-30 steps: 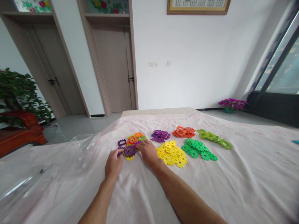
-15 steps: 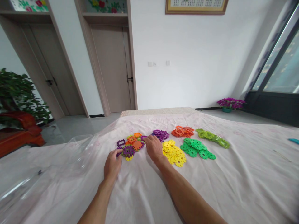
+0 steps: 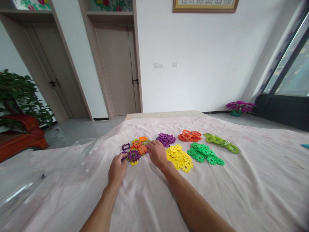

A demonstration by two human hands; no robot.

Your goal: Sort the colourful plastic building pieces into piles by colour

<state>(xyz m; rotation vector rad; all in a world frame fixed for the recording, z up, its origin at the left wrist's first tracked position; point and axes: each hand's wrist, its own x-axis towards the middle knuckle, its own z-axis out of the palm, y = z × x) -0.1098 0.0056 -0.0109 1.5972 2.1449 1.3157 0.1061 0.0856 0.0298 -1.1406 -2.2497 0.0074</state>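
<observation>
On the cloth lies a mixed pile of flat toothed plastic building pieces [image 3: 136, 144] in orange, purple, green and yellow, some square frames and some round. My left hand [image 3: 117, 169] rests at the pile's near left side, fingers closed on a purple building piece [image 3: 124, 158], next to a purple square frame [image 3: 133, 155]. At the right edge of the pile is my right hand [image 3: 156, 153], bent over with its fingers drawn together; what lies under the fingertips is mostly hidden. Just behind it sits a purple heap [image 3: 166, 139], and a yellow heap [image 3: 180, 158] is close at its right.
Farther right are an orange-red heap [image 3: 190, 135], a green heap [image 3: 204, 153] and a lime heap [image 3: 220, 143]. A clear plastic container [image 3: 83, 151] stands at the left on the pale cloth [image 3: 260, 180]. A teal object [image 3: 305, 146] lies at the right edge.
My right hand has shifted slightly left and down along the pile's edge; the purple piece seen at its fingertips before no longer shows there. My left hand stays nearly in place.
</observation>
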